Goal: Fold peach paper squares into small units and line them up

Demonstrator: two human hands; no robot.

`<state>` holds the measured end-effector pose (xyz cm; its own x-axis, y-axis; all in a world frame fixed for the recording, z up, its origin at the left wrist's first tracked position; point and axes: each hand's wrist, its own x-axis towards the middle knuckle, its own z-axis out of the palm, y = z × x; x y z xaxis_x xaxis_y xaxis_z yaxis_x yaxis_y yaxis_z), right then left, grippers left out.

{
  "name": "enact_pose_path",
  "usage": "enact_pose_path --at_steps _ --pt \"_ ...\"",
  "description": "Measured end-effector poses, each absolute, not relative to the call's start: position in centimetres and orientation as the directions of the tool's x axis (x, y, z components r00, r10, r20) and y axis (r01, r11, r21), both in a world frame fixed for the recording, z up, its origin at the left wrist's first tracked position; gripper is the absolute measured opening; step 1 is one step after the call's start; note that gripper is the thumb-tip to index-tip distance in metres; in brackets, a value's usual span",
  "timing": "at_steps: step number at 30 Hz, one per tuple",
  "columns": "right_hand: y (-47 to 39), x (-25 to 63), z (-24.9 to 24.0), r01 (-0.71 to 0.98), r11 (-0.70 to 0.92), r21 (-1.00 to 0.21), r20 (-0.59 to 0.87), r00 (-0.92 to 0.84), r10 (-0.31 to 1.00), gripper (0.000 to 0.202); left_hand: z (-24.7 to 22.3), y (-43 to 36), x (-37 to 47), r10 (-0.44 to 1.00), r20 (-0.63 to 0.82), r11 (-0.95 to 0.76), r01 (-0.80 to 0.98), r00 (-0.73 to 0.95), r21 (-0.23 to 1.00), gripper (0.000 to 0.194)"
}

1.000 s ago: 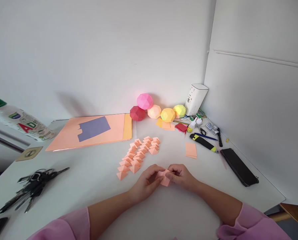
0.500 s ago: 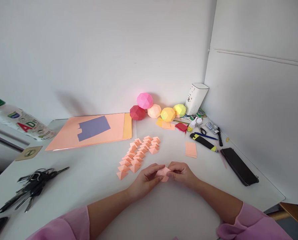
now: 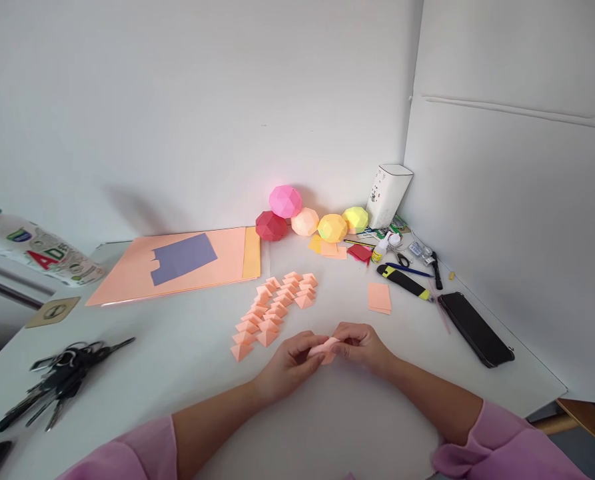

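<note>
Between my two hands, near the middle of the desk, is a small peach paper piece [image 3: 328, 357], partly folded. My left hand [image 3: 293, 360] pinches its left side between thumb and fingers. On the right side my right hand [image 3: 362, 347] grips it the same way, thumb toward me. Fingers cover much of the paper, so its full shape is hidden. Just beyond my left hand stand rows of folded peach paper units [image 3: 268, 324], each with pointed peaks. Flat peach paper rectangles [image 3: 380, 297] lie stacked to the right, past my right hand.
Faceted paper balls [image 3: 286, 201] sit against the wall. Large peach sheets [image 3: 127, 267] lie at left under a purple piece [image 3: 190, 257]. Keys [image 3: 60, 377] and a white bottle [image 3: 42, 250] are farther left. A utility knife [image 3: 404, 283], glue bottle [image 3: 380, 249] and black phone [image 3: 476, 329] lie right.
The paper between my hands has tilted and folded a little more, showing a narrower upper face. Both hands keep their hold in nearly the same place. The view has shifted slightly.
</note>
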<state>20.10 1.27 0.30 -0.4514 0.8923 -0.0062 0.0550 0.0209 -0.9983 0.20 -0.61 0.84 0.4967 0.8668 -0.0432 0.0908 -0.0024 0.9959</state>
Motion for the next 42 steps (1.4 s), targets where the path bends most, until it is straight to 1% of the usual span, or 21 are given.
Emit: enact_pose_path --at_steps 5,9,15,21,27,32,42 --pt "1.2 20.1 0.0 0.016 -0.119 -0.993 -0.115 -0.416 0.902 0.029 0.7 -0.7 0.1 0.881 -0.035 -0.072 0.207 0.471 0.976 0.030" --pt "1.2 20.0 0.1 0.001 -0.193 -0.981 -0.178 -0.395 0.901 0.031 0.8 -0.8 0.2 0.884 -0.042 -0.083 0.245 0.465 0.966 0.030" --pt "1.3 20.0 0.6 0.049 -0.149 -0.988 -0.156 -0.428 0.890 0.029 1.2 -0.8 0.3 0.883 -0.022 -0.110 0.251 0.469 0.962 0.031" --pt "1.4 19.9 0.7 0.013 -0.155 -0.988 -0.145 -0.436 0.888 0.026 1.6 -0.7 0.3 0.863 0.004 -0.165 0.274 0.505 0.947 0.031" --pt "1.5 19.9 0.7 -0.013 -0.149 -0.989 -0.128 -0.439 0.889 0.023 1.9 -0.8 0.5 0.867 0.027 -0.204 0.304 0.497 0.931 0.036" --pt "1.5 19.9 0.6 -0.016 -0.144 -0.990 -0.122 -0.443 0.888 0.021 2.0 -0.7 0.6 0.853 0.057 -0.263 0.332 0.519 0.906 0.041" --pt "1.3 19.8 0.7 -0.002 -0.117 -0.993 -0.104 -0.437 0.893 0.023 1.4 -0.8 0.3 0.838 0.102 -0.329 0.347 0.536 0.878 0.041"
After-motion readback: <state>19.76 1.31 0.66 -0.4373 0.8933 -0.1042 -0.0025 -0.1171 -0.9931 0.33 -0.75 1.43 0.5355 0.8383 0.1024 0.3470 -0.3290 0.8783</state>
